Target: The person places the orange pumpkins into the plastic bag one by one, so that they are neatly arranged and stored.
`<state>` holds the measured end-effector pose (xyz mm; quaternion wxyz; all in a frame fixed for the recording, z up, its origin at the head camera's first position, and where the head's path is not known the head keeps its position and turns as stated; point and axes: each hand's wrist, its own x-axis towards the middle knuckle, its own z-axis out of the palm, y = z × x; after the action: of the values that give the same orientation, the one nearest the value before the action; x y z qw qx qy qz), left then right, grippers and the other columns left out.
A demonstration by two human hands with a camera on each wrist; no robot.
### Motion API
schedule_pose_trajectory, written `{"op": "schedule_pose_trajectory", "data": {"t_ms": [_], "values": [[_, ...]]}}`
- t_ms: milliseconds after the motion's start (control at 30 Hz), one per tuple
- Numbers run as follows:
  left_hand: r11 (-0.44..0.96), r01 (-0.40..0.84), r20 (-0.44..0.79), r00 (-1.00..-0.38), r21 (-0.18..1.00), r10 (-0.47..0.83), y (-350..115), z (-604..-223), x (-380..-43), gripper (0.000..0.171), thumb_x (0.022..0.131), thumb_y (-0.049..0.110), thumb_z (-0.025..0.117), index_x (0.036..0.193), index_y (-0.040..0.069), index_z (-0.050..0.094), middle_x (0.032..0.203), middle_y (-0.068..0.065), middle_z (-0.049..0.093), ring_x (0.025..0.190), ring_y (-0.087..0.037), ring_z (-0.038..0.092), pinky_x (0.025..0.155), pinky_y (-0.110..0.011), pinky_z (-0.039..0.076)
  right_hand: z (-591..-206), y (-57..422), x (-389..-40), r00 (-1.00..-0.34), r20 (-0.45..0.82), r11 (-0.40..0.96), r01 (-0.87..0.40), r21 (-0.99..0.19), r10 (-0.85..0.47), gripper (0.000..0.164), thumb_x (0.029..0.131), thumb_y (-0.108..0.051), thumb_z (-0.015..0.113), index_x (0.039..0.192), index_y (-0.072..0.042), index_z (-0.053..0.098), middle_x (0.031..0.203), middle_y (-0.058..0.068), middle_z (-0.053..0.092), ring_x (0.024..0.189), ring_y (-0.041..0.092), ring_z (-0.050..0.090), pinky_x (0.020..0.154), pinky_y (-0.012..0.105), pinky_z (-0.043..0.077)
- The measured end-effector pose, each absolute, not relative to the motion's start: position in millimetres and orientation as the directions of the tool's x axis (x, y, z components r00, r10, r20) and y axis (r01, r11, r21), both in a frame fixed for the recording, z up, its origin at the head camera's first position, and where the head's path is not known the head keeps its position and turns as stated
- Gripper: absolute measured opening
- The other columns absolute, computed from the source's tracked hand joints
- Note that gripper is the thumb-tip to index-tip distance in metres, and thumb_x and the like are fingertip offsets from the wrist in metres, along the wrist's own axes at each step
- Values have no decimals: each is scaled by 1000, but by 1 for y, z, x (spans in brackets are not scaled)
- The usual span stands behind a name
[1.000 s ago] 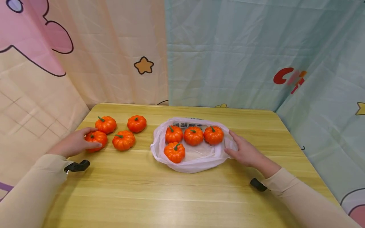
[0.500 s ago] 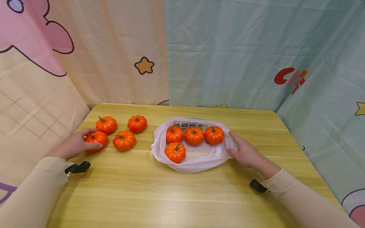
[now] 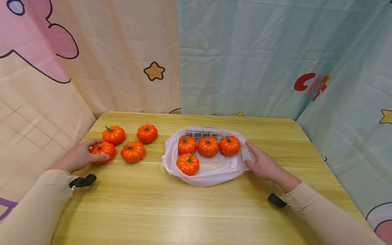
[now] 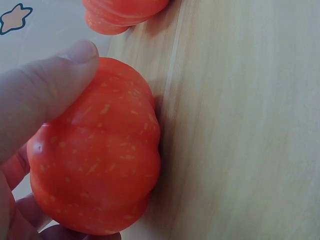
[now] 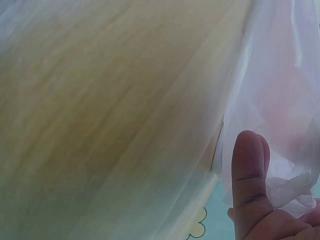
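At the table's left side, my left hand [image 3: 79,156] curls around a small orange pumpkin [image 3: 105,151] with a green stem. The left wrist view shows the thumb over one side of that pumpkin [image 4: 100,150] and fingertips under the other. Three more pumpkins lie close by: one behind [image 3: 114,134], one to the right [image 3: 133,151] and one farther back [image 3: 147,133]. A white plastic bag [image 3: 208,179], mouth spread wide, holds several pumpkins [image 3: 188,164]. My right hand [image 3: 265,164] rests against the bag's right side, thumb [image 5: 248,172] extended along the plastic.
The wooden table [image 3: 183,214] has a patterned fabric curtain [image 3: 239,61] behind it and on both sides. A black wrist mount [image 3: 83,180] sits under the left sleeve, another black mount [image 3: 277,200] under the right. Dark printing [image 3: 200,135] shows on the bag's inner back wall.
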<state>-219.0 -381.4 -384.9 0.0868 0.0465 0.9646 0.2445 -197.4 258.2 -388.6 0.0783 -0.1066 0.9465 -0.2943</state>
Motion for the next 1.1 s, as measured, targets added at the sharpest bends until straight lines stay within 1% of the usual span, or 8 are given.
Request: {"op": "schedule_pose_trajectory", "data": {"t_ms": [233, 467, 700, 800, 900, 933, 1000, 1100], "values": [[873, 51, -139, -981, 485, 135, -380, -384, -216, 89, 93, 54, 76, 154, -1, 43, 139, -35, 58, 119, -48, 58, 97, -59, 48, -389, 259, -197, -966, -96, 791, -137, -597, -239, 77, 102, -16, 62, 166, 0, 22, 165, 33, 33, 147, 52, 41, 119, 68, 35], [888, 80, -114, -983, 452, 146, -383, -380, -215, 88, 91, 54, 78, 154, 0, 47, 137, -35, 61, 119, -50, 59, 96, -60, 48, -386, 258, -194, -964, -101, 781, -134, -610, -244, 77, 103, -16, 62, 166, 1, 21, 166, 33, 32, 134, 45, 50, 113, 64, 46], [911, 71, -122, -984, 407, 131, -393, -360, -209, 92, 92, 57, 75, 156, -1, 43, 141, -43, 53, 122, -55, 55, 96, -67, 47, -382, 255, -192, -964, -87, 780, -149, -608, -252, 78, 102, -16, 63, 166, 1, 23, 164, 34, 34, 141, 48, 48, 117, 66, 41], [906, 80, -104, -985, 416, 135, -389, -349, -208, 91, 93, 54, 76, 157, 0, 42, 144, -44, 50, 120, -55, 56, 94, -65, 47, -382, 254, -191, -964, -88, 781, -148, -607, -251, 78, 102, -16, 64, 166, 1, 23, 164, 34, 35, 135, 46, 52, 114, 65, 44], [893, 100, -79, -985, 439, 150, -377, -338, -207, 89, 94, 51, 77, 159, 3, 40, 148, -41, 47, 120, -55, 56, 93, -59, 49, -382, 255, -191, -964, -83, 781, -152, -605, -252, 78, 101, -16, 64, 166, 1, 23, 163, 34, 36, 128, 42, 54, 111, 62, 48], [887, 108, -71, -985, 450, 156, -371, -334, -207, 89, 94, 50, 77, 160, 4, 39, 150, -39, 46, 122, -55, 57, 93, -57, 49, -382, 255, -191, -964, -79, 781, -155, -605, -252, 78, 101, -16, 64, 166, 1, 23, 163, 34, 36, 129, 42, 54, 111, 62, 48], [868, 127, -57, -983, 479, 175, -356, -325, -207, 88, 94, 49, 77, 160, 5, 38, 152, -36, 45, 126, -56, 55, 96, -58, 50, -383, 255, -191, -964, -70, 778, -161, -608, -255, 78, 101, -15, 64, 165, 2, 24, 163, 34, 36, 131, 43, 54, 112, 62, 47], [833, 169, -20, -977, 527, 211, -332, -315, -209, 87, 93, 44, 80, 159, 6, 40, 147, -31, 53, 124, -51, 58, 93, -41, 56, -383, 255, -191, -964, -67, 773, -163, -613, -257, 78, 101, -15, 64, 165, 2, 23, 163, 34, 36, 132, 43, 53, 112, 62, 48]]}}
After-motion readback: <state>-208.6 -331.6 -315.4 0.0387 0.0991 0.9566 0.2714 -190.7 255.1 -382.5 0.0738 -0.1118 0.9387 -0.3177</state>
